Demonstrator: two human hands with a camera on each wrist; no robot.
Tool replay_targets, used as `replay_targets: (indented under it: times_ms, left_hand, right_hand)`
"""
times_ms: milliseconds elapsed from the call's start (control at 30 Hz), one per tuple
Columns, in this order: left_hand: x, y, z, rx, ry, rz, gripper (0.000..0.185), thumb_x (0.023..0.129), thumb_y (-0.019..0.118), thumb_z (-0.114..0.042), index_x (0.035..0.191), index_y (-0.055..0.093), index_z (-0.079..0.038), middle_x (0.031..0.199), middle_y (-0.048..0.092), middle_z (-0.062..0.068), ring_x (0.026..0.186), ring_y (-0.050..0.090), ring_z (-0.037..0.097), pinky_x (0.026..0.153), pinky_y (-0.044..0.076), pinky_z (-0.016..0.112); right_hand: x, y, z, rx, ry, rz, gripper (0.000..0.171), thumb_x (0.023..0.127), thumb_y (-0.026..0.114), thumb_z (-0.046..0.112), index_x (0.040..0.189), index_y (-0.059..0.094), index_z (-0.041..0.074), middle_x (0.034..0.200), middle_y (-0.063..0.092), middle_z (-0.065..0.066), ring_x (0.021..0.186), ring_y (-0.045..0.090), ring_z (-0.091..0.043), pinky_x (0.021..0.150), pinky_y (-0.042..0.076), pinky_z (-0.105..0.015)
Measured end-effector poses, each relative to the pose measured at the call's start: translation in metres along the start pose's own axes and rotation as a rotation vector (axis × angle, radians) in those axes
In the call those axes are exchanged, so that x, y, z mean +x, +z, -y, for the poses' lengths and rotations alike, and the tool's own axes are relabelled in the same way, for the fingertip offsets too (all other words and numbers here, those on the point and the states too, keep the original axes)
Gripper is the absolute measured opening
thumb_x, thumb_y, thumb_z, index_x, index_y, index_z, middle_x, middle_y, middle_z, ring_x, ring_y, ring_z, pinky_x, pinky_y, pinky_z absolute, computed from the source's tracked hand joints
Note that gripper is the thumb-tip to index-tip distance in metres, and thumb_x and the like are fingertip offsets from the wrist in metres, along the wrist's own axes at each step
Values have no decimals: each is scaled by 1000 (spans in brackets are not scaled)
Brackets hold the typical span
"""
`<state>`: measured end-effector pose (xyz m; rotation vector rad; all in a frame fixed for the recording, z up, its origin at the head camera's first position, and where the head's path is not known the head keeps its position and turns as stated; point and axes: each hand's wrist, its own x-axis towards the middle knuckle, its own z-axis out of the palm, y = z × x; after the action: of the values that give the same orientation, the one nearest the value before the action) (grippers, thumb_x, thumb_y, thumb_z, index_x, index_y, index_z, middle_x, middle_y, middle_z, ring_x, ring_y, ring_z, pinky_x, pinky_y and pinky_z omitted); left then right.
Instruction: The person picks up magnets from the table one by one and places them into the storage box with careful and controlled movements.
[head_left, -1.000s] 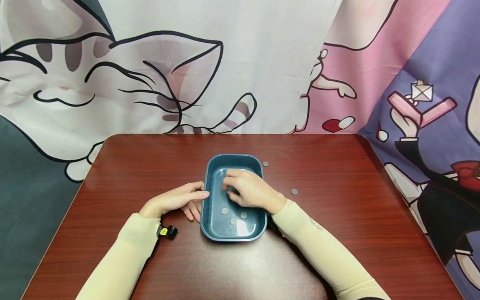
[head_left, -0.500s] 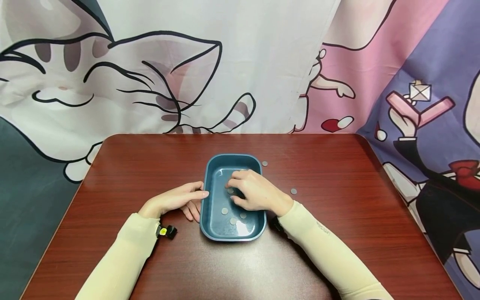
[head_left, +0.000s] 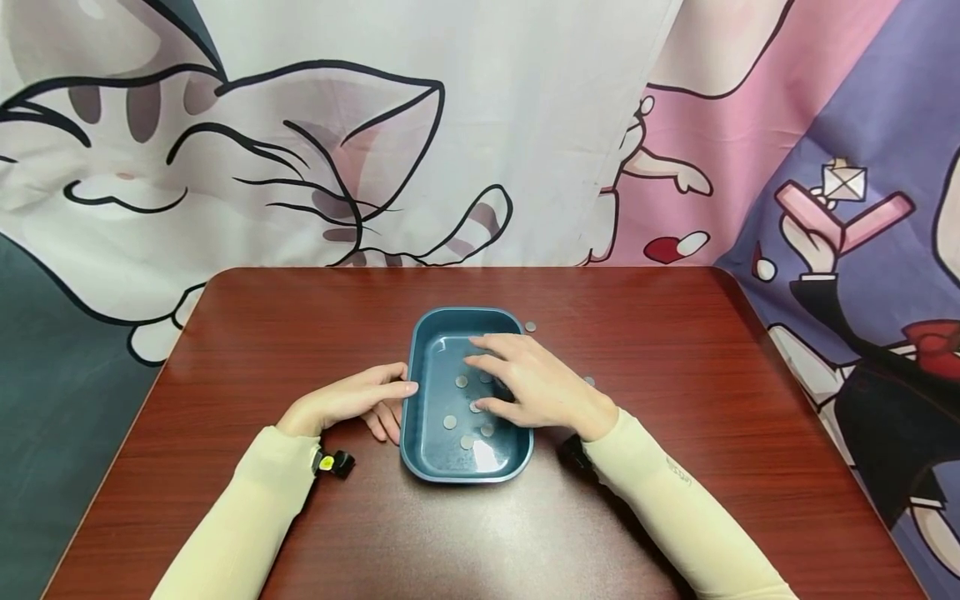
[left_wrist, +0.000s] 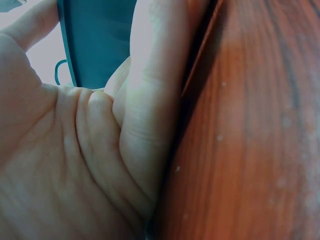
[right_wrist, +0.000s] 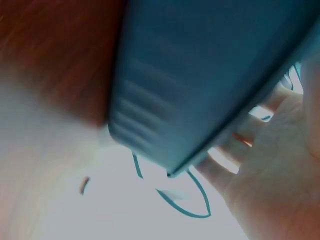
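A blue rectangular tray point(head_left: 431, 467) stands on the brown table, with several small silvery coins point(head_left: 450, 422) scattered over its floor. My left hand point(head_left: 348, 398) rests at the tray's left side, thumb at the rim and the other fingers stretched low along the outer wall. Over the tray's right half is my right hand point(head_left: 536, 385), its fingers spread and nothing seen in them. Another coin point(head_left: 476, 407) lies right at its thumb tip, and part of the tray floor is hidden under the hand. The right wrist view has the tray's outer wall point(right_wrist: 175, 75) beside the palm.
Outside the tray, one coin point(head_left: 531, 327) lies by its back right corner. A second coin point(head_left: 589, 382) shows partly behind the right wrist. Behind the wooden table point(head_left: 300, 317) hangs a cartoon-print curtain point(head_left: 555, 125).
My right hand has shifted right and its curled fingers have spread, uncovering more coins on the tray floor. The left hand and the tray stay where they were.
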<state>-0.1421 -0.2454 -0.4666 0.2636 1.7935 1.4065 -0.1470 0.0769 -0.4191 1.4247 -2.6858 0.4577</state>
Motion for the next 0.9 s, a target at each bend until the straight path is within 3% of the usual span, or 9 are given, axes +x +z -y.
replay_targets:
  times_ms: [500, 900]
  left_hand:
    - [-1, 1, -2, 5, 7, 6, 41, 107, 54, -42, 117, 48, -3, 90, 76, 23, 78, 78, 38, 66, 65, 44]
    - [0, 1, 0, -1, 5, 5, 42, 106, 56, -44, 114, 46, -3, 90, 76, 24, 78, 78, 40, 66, 65, 45]
  right_hand:
    - [-44, -27, -24, 18, 114, 41, 72, 94, 73, 48, 151, 53, 8, 164, 41, -17, 151, 42, -37, 121, 38, -56]
    - [-67, -30, -38, 11, 211, 78, 78, 92, 75, 48, 152, 50, 6, 162, 43, -18, 148, 44, -36, 118, 41, -58]
